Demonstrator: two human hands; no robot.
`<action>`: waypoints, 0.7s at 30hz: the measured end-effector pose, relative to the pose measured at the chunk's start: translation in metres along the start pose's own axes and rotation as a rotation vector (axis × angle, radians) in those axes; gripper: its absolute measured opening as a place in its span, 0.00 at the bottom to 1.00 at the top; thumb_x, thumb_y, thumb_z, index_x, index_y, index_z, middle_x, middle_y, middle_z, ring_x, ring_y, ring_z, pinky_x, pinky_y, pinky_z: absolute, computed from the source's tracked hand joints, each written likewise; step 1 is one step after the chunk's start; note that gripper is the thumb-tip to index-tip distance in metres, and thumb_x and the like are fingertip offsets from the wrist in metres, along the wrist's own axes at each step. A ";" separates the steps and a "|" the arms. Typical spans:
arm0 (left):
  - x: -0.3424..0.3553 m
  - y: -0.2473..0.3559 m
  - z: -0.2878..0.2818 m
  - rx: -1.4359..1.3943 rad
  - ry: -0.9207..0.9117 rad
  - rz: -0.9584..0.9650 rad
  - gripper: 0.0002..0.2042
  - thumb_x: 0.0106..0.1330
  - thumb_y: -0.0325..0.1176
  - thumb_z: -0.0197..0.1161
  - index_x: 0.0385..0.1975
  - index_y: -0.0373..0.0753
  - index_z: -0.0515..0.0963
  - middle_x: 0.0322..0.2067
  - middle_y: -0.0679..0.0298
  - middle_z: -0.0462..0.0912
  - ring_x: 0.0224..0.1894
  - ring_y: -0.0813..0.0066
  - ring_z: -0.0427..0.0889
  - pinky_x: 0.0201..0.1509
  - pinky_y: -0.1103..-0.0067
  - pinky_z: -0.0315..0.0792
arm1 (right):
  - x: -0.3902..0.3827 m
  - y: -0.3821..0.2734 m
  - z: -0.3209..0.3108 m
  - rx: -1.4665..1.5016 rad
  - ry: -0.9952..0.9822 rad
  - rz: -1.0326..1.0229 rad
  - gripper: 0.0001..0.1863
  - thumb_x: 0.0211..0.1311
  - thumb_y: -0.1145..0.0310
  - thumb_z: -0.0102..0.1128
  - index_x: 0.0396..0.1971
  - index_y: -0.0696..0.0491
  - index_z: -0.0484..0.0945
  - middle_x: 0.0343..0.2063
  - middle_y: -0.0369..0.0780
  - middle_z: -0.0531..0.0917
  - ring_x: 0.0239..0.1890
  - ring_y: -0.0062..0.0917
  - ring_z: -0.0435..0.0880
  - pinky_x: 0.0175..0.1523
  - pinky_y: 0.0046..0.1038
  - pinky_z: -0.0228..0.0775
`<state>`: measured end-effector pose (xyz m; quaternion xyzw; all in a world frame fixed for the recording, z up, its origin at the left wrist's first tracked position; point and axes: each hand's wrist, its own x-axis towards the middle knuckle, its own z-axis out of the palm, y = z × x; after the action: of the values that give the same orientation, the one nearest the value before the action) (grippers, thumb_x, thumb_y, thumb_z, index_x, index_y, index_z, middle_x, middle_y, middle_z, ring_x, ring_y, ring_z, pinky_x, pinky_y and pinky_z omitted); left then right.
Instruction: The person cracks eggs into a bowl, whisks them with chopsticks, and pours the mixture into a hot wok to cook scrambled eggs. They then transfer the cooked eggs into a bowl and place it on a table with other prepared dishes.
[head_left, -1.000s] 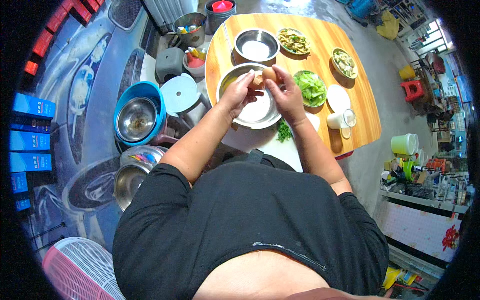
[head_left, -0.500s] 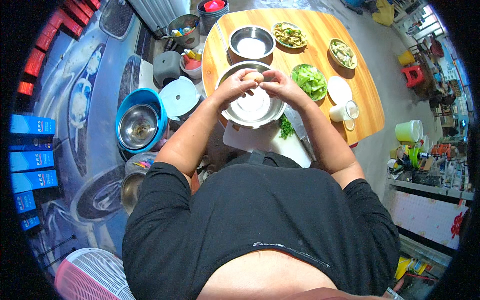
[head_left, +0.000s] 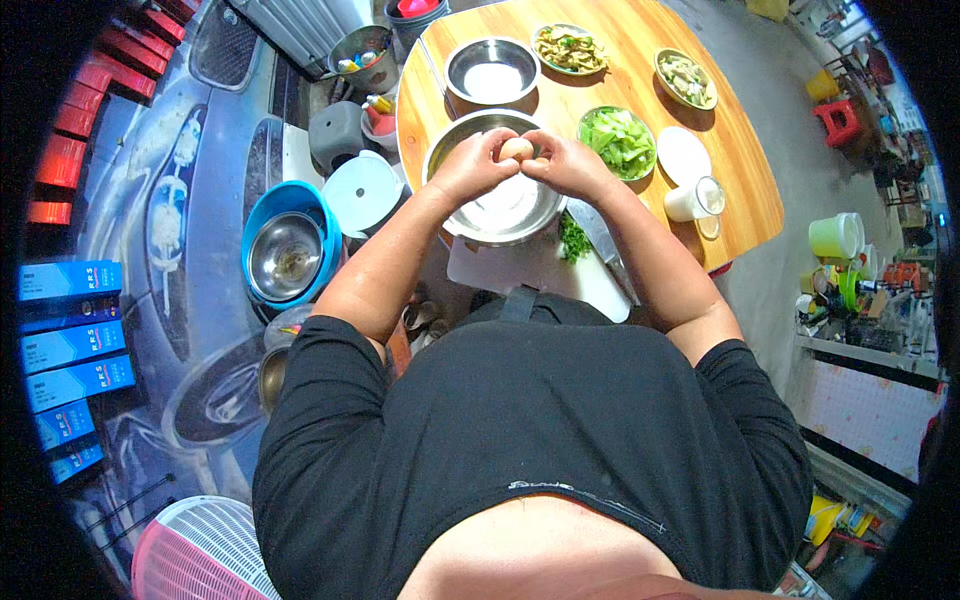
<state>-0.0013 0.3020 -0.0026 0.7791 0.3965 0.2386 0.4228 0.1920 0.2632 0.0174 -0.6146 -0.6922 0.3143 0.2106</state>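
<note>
Brown egg (head_left: 516, 149) pinched between both hands, left hand (head_left: 472, 165) and right hand (head_left: 566, 165) curled in with fingertips meeting on it, directly above large steel mixing bowl (head_left: 500, 212) on round wooden table (head_left: 730, 200). Bowl of chopped greens (head_left: 618, 140) just right of hands. Smaller steel bowl (head_left: 491, 71) behind. White cutting board (head_left: 530, 270) at near table edge.

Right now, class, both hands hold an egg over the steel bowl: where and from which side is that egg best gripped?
Grip the egg at its two ends, one hand from each side, as the left hand and right hand do. Its rounded middle then stays exposed between the fingertips, above the steel bowl.
</note>
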 end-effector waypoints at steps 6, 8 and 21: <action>-0.004 0.011 -0.004 0.070 0.011 0.077 0.20 0.52 0.35 0.62 0.46 0.40 0.76 0.33 0.52 0.80 0.36 0.57 0.80 0.41 0.71 0.73 | 0.000 0.003 -0.002 0.008 -0.017 -0.016 0.26 0.48 0.56 0.62 0.50 0.46 0.77 0.28 0.40 0.82 0.32 0.27 0.82 0.41 0.27 0.73; -0.006 0.011 -0.008 0.146 -0.013 0.067 0.21 0.52 0.35 0.62 0.49 0.41 0.75 0.33 0.52 0.79 0.38 0.56 0.79 0.43 0.71 0.72 | 0.000 0.001 -0.006 -0.029 -0.053 -0.026 0.25 0.49 0.55 0.62 0.50 0.44 0.77 0.29 0.40 0.82 0.32 0.28 0.82 0.41 0.28 0.73; -0.020 0.015 -0.031 0.510 0.100 0.330 0.28 0.56 0.27 0.59 0.60 0.55 0.67 0.49 0.56 0.73 0.46 0.55 0.78 0.49 0.70 0.75 | 0.005 -0.014 -0.019 -0.332 0.036 -0.248 0.22 0.55 0.55 0.57 0.52 0.39 0.75 0.37 0.41 0.82 0.40 0.32 0.81 0.47 0.33 0.73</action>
<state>-0.0283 0.2952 0.0260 0.9013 0.3322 0.2347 0.1490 0.1945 0.2712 0.0401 -0.5564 -0.8010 0.1567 0.1560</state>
